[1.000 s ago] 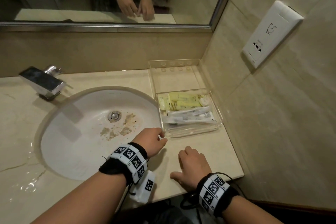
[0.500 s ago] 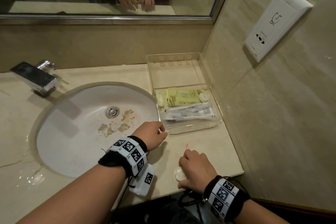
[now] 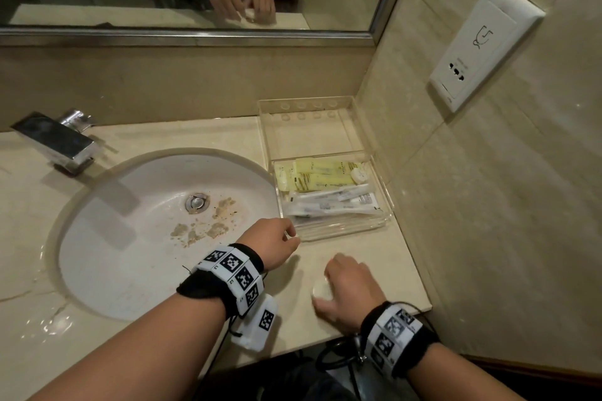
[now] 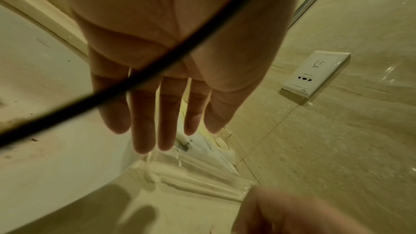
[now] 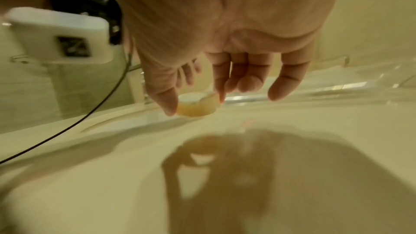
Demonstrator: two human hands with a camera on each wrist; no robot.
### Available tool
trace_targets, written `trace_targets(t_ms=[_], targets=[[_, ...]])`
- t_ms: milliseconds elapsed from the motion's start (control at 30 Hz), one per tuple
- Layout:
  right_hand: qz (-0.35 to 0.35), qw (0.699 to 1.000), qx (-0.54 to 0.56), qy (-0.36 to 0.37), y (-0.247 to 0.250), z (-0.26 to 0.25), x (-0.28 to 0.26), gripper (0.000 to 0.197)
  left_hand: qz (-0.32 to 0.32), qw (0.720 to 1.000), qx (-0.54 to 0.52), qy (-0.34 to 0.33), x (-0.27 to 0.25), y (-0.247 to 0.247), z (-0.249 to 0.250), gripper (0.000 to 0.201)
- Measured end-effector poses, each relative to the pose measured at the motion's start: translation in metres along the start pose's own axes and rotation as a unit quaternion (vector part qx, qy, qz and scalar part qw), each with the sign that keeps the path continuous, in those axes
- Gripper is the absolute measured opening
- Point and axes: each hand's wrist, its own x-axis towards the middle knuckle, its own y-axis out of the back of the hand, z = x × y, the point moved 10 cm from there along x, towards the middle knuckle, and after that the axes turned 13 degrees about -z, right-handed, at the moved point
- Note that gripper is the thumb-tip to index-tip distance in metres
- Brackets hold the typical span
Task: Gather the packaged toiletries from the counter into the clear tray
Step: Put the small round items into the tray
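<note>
We hold a small round packaged toiletry [image 5: 198,103], low and centre-right in the head view, between the thumb and forefinger of our right hand [image 3: 350,291]; the remaining fingers [image 5: 284,84] hang loosely curved and carry nothing. In the right wrist view the piece appears clear of the table [image 3: 384,267], with a shadow beneath it, so we judge that it is lifted rather than resting. A thumb-and-forefinger pinch suits a piece this small and flat, since it leaves the underside free for setting down. Our left hand [image 3: 277,244] sits at the near left corner of the clear tray [image 3: 384,221], in the centre of the frame; the left wrist view shows its fingers [image 4: 144,122] straight and holding nothing, with the tips at the tray wall. We judge that this hand steadies the tray against sliding; actual contact cannot be confirmed. The near compartment already holds yellow tubes [image 3: 321,174] and white sachets [image 3: 332,203], while the far compartment toward the upper frame holds nothing we can see. The sink [image 3: 146,231] lies at left. The remaining step appears to be carrying the round piece over the low near wall into the tray.
</note>
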Motion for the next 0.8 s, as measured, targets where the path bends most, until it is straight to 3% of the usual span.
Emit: trace_targets(t_ms=[167,333,467,800], targets=[[0.113,0.981,0.115,-0.111,0.079,0.062,0.020,0.041,0.004,1.000,0.001,0.002,-0.001,0.000,-0.003,0.026],[0.082,0.975,0.071,-0.194,0.102,0.117,0.054,0.048,0.008,1.000,-0.001,0.007,-0.001,0.003,-0.003,0.026],[0.055,0.971,0.084,-0.217,0.095,0.136,0.071,0.043,0.011,1.000,-0.004,0.019,-0.001,0.005,-0.007,0.026],[0.073,0.972,0.070,-0.214,0.094,0.143,0.091,0.048,0.020,0.999,-0.011,0.036,0.000,0.010,-0.012,0.026]])
